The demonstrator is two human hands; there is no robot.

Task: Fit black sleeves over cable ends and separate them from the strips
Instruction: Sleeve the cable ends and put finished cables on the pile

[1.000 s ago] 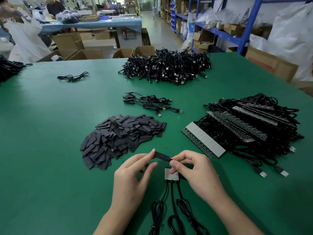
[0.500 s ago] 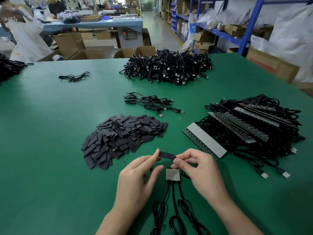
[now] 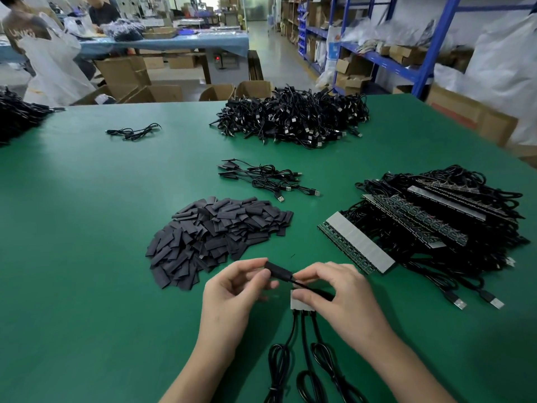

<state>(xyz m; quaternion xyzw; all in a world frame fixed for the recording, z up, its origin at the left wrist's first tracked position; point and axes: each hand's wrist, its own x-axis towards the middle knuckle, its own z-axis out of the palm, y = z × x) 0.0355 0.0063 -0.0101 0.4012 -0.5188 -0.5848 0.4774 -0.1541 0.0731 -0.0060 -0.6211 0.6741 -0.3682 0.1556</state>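
My left hand [image 3: 232,295] pinches a black sleeve [image 3: 277,270] between thumb and fingers, just above the table. My right hand [image 3: 334,298] pinches the thin cable at the sleeve's right end and covers part of a short grey strip piece [image 3: 296,302]. Three black cables [image 3: 302,338] run from that strip toward me. A heap of loose black sleeves [image 3: 215,231] lies just beyond my left hand. Long strips with cables attached [image 3: 357,245] are stacked to the right.
A few sleeved cables [image 3: 267,178] lie mid-table, a large cable pile [image 3: 290,117] sits at the far edge, and a lone cable [image 3: 133,132] lies far left. Another cable heap [image 3: 17,117] is at the left edge. Cartons, blue shelving and people stand beyond the green table [image 3: 87,228].
The sleeve has tilted and a thin cable now shows at its right end under my right fingers. My right hand has dropped lower over the strip piece.
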